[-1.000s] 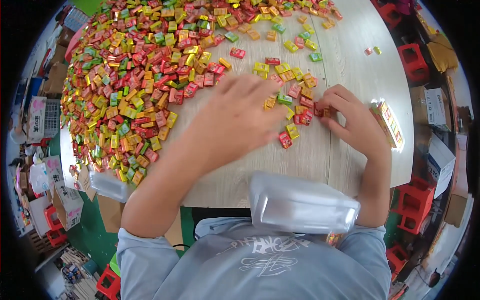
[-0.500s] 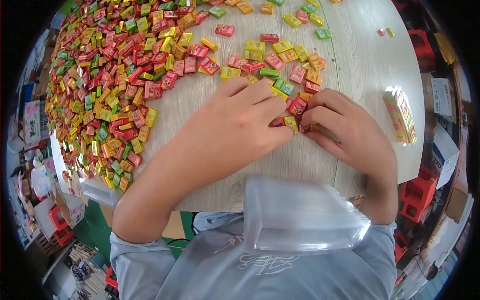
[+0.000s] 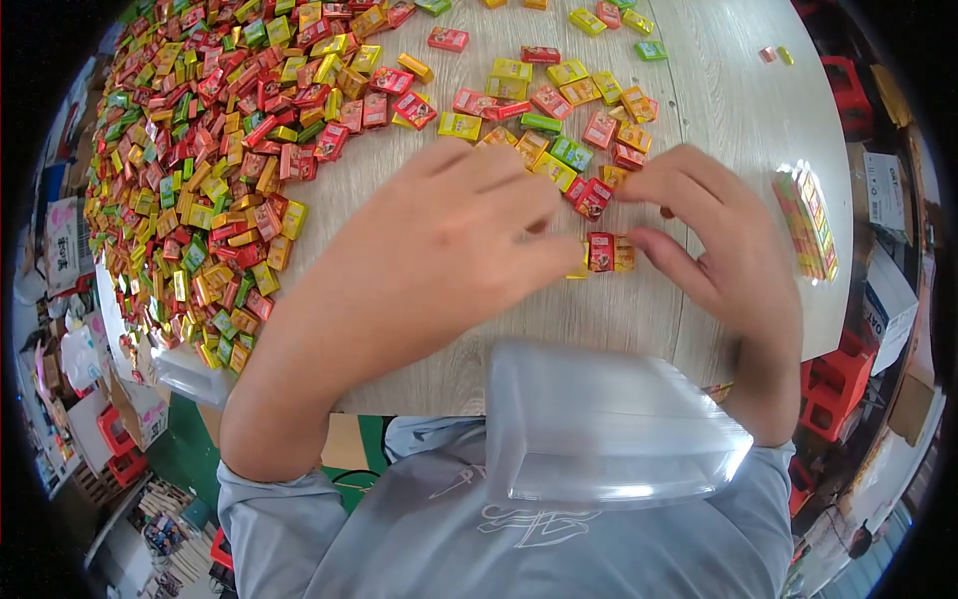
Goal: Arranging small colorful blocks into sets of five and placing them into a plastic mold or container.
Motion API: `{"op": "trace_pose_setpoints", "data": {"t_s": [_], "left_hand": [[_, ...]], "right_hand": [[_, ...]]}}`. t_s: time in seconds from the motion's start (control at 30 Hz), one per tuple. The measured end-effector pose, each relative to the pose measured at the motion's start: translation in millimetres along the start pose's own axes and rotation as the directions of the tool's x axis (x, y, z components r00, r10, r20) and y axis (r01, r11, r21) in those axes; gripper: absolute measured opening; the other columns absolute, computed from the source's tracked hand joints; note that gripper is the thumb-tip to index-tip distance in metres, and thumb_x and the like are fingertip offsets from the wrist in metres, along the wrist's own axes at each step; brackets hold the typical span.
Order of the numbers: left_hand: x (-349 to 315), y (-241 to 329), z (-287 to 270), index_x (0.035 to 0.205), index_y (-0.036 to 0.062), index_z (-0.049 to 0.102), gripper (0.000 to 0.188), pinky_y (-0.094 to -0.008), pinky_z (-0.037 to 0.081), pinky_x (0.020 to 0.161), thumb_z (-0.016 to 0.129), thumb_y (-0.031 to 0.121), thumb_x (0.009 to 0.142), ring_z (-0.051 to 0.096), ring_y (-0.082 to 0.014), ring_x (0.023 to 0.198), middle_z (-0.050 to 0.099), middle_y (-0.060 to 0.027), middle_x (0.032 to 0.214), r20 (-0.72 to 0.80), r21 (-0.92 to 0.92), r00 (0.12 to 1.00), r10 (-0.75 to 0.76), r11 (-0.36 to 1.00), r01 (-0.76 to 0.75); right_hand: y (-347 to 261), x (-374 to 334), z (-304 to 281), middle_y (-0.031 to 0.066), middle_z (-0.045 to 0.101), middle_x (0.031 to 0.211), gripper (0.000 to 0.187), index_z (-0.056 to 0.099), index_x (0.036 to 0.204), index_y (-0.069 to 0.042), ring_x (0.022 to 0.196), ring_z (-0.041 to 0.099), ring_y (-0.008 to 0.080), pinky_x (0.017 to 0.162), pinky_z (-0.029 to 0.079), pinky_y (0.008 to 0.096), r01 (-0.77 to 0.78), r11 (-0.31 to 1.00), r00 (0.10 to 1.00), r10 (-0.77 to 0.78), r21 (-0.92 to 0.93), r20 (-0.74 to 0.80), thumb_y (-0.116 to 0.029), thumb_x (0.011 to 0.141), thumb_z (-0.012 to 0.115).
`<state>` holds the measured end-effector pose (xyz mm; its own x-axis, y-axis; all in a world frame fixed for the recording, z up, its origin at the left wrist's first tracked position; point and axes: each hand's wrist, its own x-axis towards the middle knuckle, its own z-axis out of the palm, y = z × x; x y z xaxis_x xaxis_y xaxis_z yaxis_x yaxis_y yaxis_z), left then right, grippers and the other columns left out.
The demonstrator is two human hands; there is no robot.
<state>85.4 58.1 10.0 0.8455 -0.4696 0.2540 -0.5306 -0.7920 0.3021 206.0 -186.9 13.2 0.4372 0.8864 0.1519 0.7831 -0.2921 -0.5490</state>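
My left hand (image 3: 454, 230) hovers low over the table with its fingers bent and thumb stretched out, apart from the index finger. Its thumb tip is beside a short row of small boxes, where a yellow one is partly covered, a red box (image 3: 602, 252) stands in the middle and an orange box (image 3: 625, 253) is at the right. I see nothing held in this hand, though some fingertips are hidden. My right hand (image 3: 714, 235) is open just right of the row, thumb and index finger apart. Its index finger is near another red box (image 3: 591, 198) beyond the row.
A large heap of small red, yellow, green and orange boxes (image 3: 220, 150) covers the table's left side. Several loose boxes lie beyond my hands. A clear-wrapped stack of boxes (image 3: 806, 225) lies at the right. A clear plastic container (image 3: 609, 429) is close before my body.
My right hand has let go of the small row and opened, drawing slightly right. My left hand has shifted a little left, so the red and orange boxes now show between the hands.
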Motion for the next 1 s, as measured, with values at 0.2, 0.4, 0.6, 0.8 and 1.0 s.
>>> {"op": "trace_pose_setpoints", "data": {"t_s": [0.2,0.4,0.6,0.8,1.0], "left_hand": [[1.5,-10.5,-7.5,0.104,0.0140,0.074,0.024,-0.0435,0.049,0.089,0.079,0.017,0.081,0.061,-0.0263,0.098,0.062,-0.0031,0.099,-0.068,0.136,0.983,-0.169,0.975,0.177],[-0.7,-15.1,-10.0,0.108,0.0146,0.075,0.025,-0.0430,0.049,0.091,0.079,0.019,0.083,0.060,-0.0271,0.100,0.062,-0.0037,0.100,0.003,0.113,0.978,-0.208,0.972,0.206],[-4.6,-17.9,-11.7,0.111,0.0166,0.074,0.031,-0.0435,0.049,0.093,0.080,0.022,0.081,0.061,-0.0298,0.102,0.063,-0.0050,0.103,0.000,0.121,0.983,-0.186,0.975,0.184],[-7.4,-17.7,-15.9,0.113,0.0143,0.072,0.037,-0.0447,0.049,0.095,0.082,0.025,0.078,0.060,-0.0312,0.102,0.064,-0.0069,0.103,0.027,0.126,0.985,-0.169,0.978,0.164],[-10.6,-16.3,-17.2,0.103,0.0100,0.070,0.032,-0.0443,0.048,0.093,0.083,0.024,0.077,0.060,-0.0306,0.101,0.065,-0.0062,0.099,-0.005,0.067,0.992,-0.128,0.990,0.128]], "right_hand": [[-7.2,10.8,13.3,0.0108,0.064,0.104,0.025,0.069,0.105,-0.007,0.098,0.066,0.0327,0.082,0.054,0.0411,-0.031,0.974,0.999,0.033,-0.226,0.006,-0.015,0.083,0.078],[0.8,2.4,5.3,0.0105,0.063,0.106,0.022,0.068,0.103,-0.006,0.099,0.065,0.0327,0.083,0.054,0.0413,-0.027,0.961,0.995,-0.001,-0.274,-0.101,-0.009,0.084,0.077],[10.1,1.2,0.3,0.0085,0.062,0.104,0.019,0.066,0.102,-0.008,0.099,0.065,0.0305,0.083,0.053,0.0421,0.019,0.961,0.998,-0.037,-0.277,-0.058,-0.008,0.085,0.074],[8.8,7.8,6.1,0.0077,0.062,0.103,0.020,0.067,0.104,-0.009,0.098,0.063,0.0303,0.086,0.052,0.0434,0.053,0.963,0.995,-0.072,-0.263,-0.064,-0.007,0.085,0.074],[11.0,16.5,13.8,0.0033,0.065,0.106,0.027,0.070,0.109,-0.012,0.102,0.064,0.0280,0.092,0.051,0.0431,0.081,0.897,0.980,-0.150,-0.434,-0.128,-0.007,0.083,0.074]]}}
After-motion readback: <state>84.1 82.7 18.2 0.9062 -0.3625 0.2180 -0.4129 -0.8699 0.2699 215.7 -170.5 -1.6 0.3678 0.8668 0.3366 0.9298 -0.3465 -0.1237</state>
